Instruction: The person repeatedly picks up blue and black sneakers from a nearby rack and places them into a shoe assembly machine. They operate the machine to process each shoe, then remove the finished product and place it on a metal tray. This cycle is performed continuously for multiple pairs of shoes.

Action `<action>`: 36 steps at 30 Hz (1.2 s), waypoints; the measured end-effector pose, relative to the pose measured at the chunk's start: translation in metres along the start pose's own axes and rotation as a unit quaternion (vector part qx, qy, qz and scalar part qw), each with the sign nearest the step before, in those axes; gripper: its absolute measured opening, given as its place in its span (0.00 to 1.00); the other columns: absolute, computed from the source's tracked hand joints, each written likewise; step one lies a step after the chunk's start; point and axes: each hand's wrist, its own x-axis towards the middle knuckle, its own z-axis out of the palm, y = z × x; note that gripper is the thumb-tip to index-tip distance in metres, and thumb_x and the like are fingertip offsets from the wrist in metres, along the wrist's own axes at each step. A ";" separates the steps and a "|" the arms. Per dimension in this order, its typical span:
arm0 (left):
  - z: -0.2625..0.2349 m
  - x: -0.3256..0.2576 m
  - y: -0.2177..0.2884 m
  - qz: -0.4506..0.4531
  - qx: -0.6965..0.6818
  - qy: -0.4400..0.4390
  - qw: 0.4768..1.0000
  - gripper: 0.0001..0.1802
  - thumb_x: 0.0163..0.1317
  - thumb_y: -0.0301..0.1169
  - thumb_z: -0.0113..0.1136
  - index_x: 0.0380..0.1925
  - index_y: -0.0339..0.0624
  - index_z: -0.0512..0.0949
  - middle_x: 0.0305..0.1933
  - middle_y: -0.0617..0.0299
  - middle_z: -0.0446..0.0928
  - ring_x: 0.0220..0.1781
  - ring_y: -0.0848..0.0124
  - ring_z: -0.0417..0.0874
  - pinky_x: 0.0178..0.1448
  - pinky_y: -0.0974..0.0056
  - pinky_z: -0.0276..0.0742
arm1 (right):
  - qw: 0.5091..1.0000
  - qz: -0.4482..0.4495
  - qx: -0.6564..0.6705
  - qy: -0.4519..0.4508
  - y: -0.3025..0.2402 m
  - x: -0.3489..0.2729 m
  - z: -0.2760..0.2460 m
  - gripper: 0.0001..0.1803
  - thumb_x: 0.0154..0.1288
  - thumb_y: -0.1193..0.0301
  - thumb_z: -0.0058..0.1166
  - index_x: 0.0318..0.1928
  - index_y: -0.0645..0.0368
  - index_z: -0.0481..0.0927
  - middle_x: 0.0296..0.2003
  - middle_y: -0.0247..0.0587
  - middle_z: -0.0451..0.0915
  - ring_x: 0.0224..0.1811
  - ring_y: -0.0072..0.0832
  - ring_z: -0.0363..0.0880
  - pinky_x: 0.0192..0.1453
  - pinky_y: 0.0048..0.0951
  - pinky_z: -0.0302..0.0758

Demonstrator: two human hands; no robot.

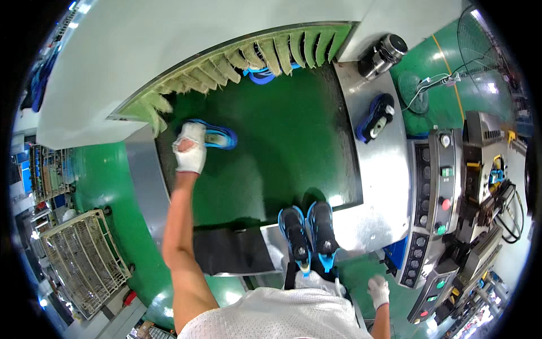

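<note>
My left hand (pixel 191 150), in a white glove with part of the back bare, reaches far out over a green conveyor belt (pixel 271 141). Its fingers are closed over one end of a blue shoe (pixel 221 137), which rests on the belt's left side. My right hand (pixel 379 289), also gloved in white, hangs low at the right, apart from everything, with loosely bent fingers and nothing seen in it. Close to my body, a black shoe (pixel 293 229) with blue trim and a matching black shoe (pixel 324 226) stand side by side across the near metal edge.
Another blue shoe (pixel 261 75) shows partly under a fringed curtain (pixel 226 65) at the machine's opening. On the right metal ledge (pixel 384 169) are a dark blue shoe (pixel 375 117) and a steel flask (pixel 384 56). Control panels (pixel 443 192) stand farther right; a wire rack (pixel 84 260) stands left.
</note>
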 end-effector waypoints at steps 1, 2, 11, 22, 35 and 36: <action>0.006 -0.027 0.029 -0.001 -0.058 0.051 0.997 0.13 0.74 0.35 0.50 0.46 0.42 0.82 0.50 0.51 0.83 0.54 0.51 0.83 0.59 0.52 0.79 | 0.997 0.016 0.071 -0.001 -0.020 0.007 -0.001 0.20 0.61 0.68 0.65 0.55 0.50 0.84 0.56 0.46 0.80 0.55 0.46 0.80 0.56 0.43 0.81; -0.015 -0.035 0.078 -0.017 -0.095 0.004 0.995 0.11 0.71 0.34 0.55 0.45 0.42 0.82 0.49 0.52 0.83 0.55 0.52 0.82 0.59 0.53 0.78 | 0.989 0.046 0.140 -0.004 -0.074 0.024 -0.030 0.19 0.62 0.69 0.65 0.54 0.49 0.85 0.57 0.46 0.79 0.57 0.47 0.79 0.57 0.43 0.81; -0.112 -0.093 0.338 0.175 -0.358 0.008 0.917 0.10 0.56 0.26 0.68 0.39 0.43 0.83 0.46 0.52 0.82 0.49 0.54 0.85 0.53 0.53 0.82 | 0.932 -0.120 0.340 0.041 -0.256 0.043 -0.199 0.38 0.61 0.62 0.68 0.67 0.67 0.71 0.65 0.58 0.76 0.69 0.43 0.76 0.71 0.36 0.73; -0.293 -0.136 0.701 0.538 -0.498 -0.167 0.659 0.18 0.53 0.21 0.71 0.46 0.38 0.83 0.52 0.50 0.84 0.52 0.53 0.86 0.59 0.55 0.81 | 0.841 -0.163 0.388 0.341 -0.075 0.005 -0.239 0.29 0.60 0.67 0.66 0.61 0.60 0.76 0.49 0.50 0.83 0.50 0.44 0.84 0.56 0.40 0.80; -0.198 0.070 0.919 0.355 -0.420 -0.055 0.833 0.25 0.66 0.34 0.67 0.60 0.38 0.76 0.58 0.50 0.79 0.54 0.61 0.84 0.60 0.59 0.80 | 0.377 0.038 0.903 0.204 0.100 -0.092 -0.216 0.12 0.57 0.80 0.66 0.40 0.64 0.76 0.31 0.34 0.78 0.33 0.23 0.78 0.41 0.29 0.76; -0.192 0.091 0.929 0.413 -0.335 0.050 0.845 0.27 0.65 0.39 0.67 0.61 0.40 0.76 0.57 0.50 0.79 0.55 0.58 0.84 0.61 0.57 0.79 | 0.357 0.024 0.910 0.209 0.097 -0.091 -0.227 0.11 0.57 0.81 0.65 0.36 0.61 0.73 0.28 0.32 0.75 0.32 0.23 0.75 0.39 0.28 0.74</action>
